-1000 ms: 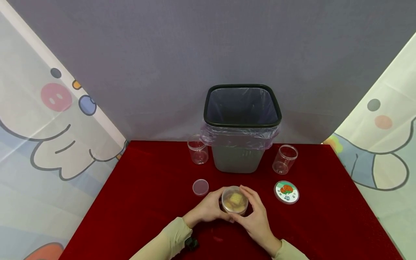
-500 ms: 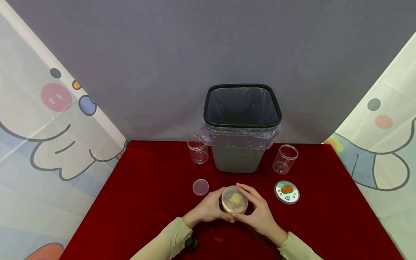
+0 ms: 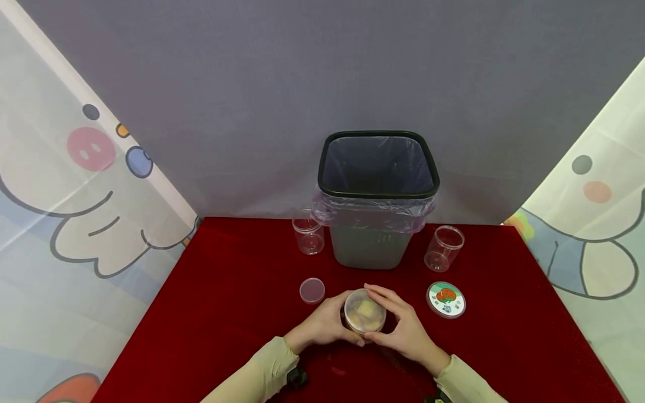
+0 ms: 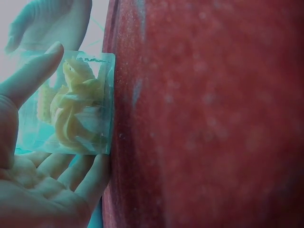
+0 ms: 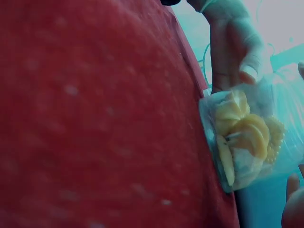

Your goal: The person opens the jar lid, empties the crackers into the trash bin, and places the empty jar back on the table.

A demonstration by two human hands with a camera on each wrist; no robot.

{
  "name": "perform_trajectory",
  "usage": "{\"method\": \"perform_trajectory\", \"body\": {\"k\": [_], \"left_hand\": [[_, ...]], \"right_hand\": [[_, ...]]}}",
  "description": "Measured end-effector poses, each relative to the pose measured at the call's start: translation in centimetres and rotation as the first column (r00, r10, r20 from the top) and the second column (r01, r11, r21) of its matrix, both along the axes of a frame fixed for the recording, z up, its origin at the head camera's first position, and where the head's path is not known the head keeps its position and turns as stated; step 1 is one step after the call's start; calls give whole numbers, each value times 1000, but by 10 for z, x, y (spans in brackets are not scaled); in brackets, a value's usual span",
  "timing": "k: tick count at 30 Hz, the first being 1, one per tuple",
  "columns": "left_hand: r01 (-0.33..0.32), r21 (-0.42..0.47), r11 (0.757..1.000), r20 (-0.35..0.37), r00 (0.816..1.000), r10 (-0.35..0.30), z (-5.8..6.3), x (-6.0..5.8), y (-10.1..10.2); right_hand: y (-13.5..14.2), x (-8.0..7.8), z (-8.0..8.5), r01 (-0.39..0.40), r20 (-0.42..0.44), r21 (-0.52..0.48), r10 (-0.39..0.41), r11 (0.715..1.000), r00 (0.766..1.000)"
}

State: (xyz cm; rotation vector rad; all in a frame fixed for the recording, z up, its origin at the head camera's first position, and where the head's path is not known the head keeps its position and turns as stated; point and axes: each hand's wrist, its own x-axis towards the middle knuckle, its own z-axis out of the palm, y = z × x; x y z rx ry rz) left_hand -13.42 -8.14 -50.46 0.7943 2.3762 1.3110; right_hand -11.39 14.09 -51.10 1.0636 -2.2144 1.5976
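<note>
A clear plastic jar point(image 4: 85, 104) stands on the red cloth, part-filled with pale yellow swirled pieces that look like cookies. My left hand point(image 3: 326, 320) grips its side, thumb in front and fingers behind. Over the jar's mouth lies a translucent round lid point(image 3: 365, 311). My right hand point(image 3: 405, 330) holds the lid's edge from the right, thumb at the near side and fingertips at the far side. In the right wrist view only a few right fingertips show at the edge, while the left thumb point(image 5: 249, 71) presses the jar.
A grey bin point(image 3: 373, 246) with a purple-tinted liner stands behind the jar. Clear jars without lids stand left point(image 3: 308, 232) and right point(image 3: 443, 249) of it. A clear lid point(image 3: 312, 291) and a lid with an orange picture point(image 3: 446, 300) lie on the red-covered table point(image 3: 242, 263).
My right hand has turned slightly around the lid's edge, its wrist and sleeve swinging out to the right. The left hand keeps its grip on the jar.
</note>
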Motion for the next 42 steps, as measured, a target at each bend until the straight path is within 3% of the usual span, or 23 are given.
{"method": "perform_trajectory", "body": {"k": [11,16,21,26,30,38,42], "left_hand": [[-15,-20,1000,9,1000,15,-1,0,1],[1,-10,1000,-6,1000,-1,0,0,1],[0,-4,1000,-2,1000,0,1,-1,0],[-5,-11,1000,2,1000,5,1,-1,0],[-6,-20,1000,-2,1000,6,0,-1,0],[-6,-31,999,1,1000,6,1,-1,-1],[-5,-32,999,3,1000,5,1,-1,-1]], "right_hand": [[12,-6,20,-80,49,-123,86,989,995],[23,-1,33,-42,76,-154,54,987,996],[34,1,37,47,119,-111,-34,993,992],[46,3,35,144,207,-36,-134,989,969],[55,1,30,183,272,-36,-166,983,948],[70,-6,0,234,265,36,-235,972,935],[73,-6,-6,237,307,88,-253,968,917]]}}
